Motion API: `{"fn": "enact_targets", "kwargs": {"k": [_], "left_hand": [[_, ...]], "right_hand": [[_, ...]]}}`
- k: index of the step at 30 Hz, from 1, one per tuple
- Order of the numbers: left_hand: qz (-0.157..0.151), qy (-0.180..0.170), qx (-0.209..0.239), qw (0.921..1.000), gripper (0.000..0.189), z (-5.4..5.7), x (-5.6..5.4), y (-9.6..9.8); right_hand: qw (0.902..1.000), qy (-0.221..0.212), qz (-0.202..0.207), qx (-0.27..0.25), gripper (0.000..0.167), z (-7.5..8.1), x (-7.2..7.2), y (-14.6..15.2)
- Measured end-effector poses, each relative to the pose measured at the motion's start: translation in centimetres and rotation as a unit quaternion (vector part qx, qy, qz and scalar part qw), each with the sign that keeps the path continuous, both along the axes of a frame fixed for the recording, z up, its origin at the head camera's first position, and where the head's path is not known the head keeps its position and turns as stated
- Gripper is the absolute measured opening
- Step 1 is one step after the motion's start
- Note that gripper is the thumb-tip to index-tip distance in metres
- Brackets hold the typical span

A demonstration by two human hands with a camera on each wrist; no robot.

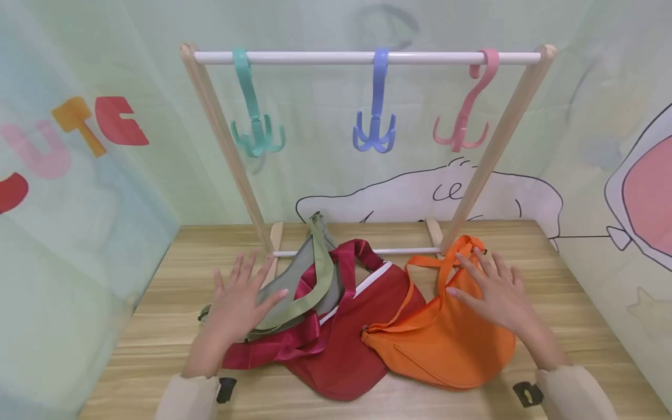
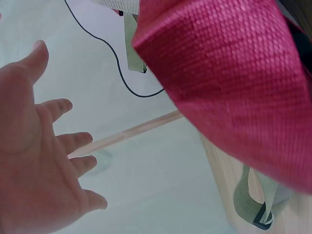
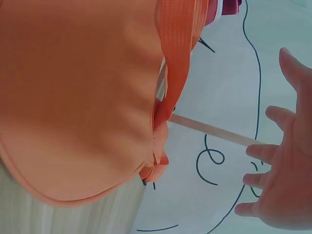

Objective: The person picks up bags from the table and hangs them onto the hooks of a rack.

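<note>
Three cloth shoulder bags lie overlapping on the wooden table. The grey-green bag (image 1: pixel 300 266) is at the left, under the dark red bag (image 1: pixel 362 332) with its crimson strap (image 1: pixel 268 348). At the right is the orange bag (image 1: pixel 451 350), lapping over the red one. My left hand (image 1: pixel 236 306), fingers spread, overlaps the grey-green bag's left side in the head view; nothing is in it. My right hand (image 1: pixel 499 294), likewise spread and holding nothing, overlaps the orange bag's upper right. Both wrist views show the palms apart from the crimson strap (image 2: pixel 229 87) and the orange bag (image 3: pixel 78 97).
Behind the bags stands a wooden rack (image 1: pixel 223 137) with a white top bar (image 1: pixel 315 58). From it hang a green hook (image 1: pixel 251 105), a blue hook (image 1: pixel 377 105) and a pink hook (image 1: pixel 467 105). Printed cloth walls (image 1: pixel 325 175) enclose the table (image 1: pixel 157 344).
</note>
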State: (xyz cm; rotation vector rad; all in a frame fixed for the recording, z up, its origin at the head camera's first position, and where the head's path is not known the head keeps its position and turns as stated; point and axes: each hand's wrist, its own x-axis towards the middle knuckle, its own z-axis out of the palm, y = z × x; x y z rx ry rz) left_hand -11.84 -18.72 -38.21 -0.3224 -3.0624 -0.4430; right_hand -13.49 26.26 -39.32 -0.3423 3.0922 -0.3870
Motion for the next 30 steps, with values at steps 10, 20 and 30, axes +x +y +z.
{"fn": "enact_targets", "kwargs": {"k": [10, 20, 30], "left_hand": [[-0.013, 0.019, 0.023, 0.9995, 0.075, -0.2, 0.0, -0.8], [-0.013, 0.0, 0.074, 0.9972, 0.073, -0.8, 0.7, -0.8], [-0.012, 0.003, 0.137, 0.9905, 0.069, -2.3, 1.0, -0.8]], "right_hand": [[0.9967, 0.011, 0.057, -0.057, 0.076, 0.7, -1.4, -1.6], [0.983, 0.004, 0.134, -0.125, 0.07, 1.3, -2.3, -4.0], [0.9517, -0.059, 0.207, -0.218, 0.071, 1.6, -3.3, -6.8]]}}
